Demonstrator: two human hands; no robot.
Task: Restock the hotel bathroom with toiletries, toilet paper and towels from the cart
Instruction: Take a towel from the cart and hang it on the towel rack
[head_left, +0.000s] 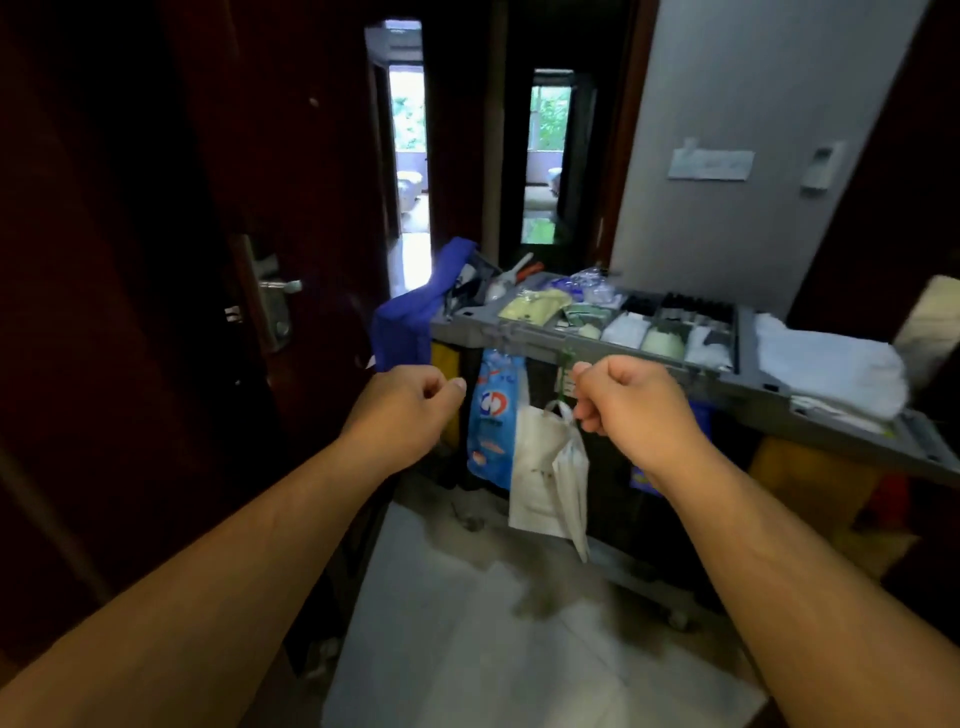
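Left hand: curled into a loose fist, empty, raised in front of the cart's left end.
Right hand: fist closed, just before the tray's front edge; whether it grips anything cannot be told.
Cart: grey, straight ahead in the doorway.
Top tray: compartments with small packets, blurred.
Towels: white, folded, on the cart's right end.
Hanging bags: blue printed bag and white bag on the cart's front.
Door: dark wood, left, metal handle.
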